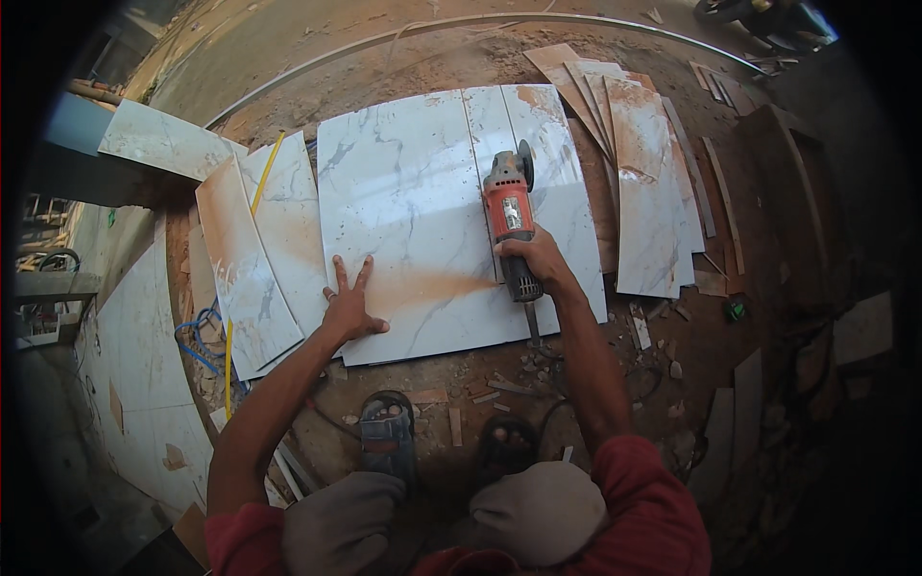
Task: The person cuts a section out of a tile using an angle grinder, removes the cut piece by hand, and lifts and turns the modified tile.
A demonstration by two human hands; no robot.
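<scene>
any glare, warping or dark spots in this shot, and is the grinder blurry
Head view: a pale sheen lies across the marbled tile; head view: the long rail bows near the top, likely fisheye distortion; head view: corners go black and the lower right is dim; head view: the grinder looks reasonably sharp.

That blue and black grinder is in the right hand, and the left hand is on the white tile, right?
Not quite: the head view shows the grinder is red and black. It is in the right hand, and the left hand is on the white tile.
</scene>
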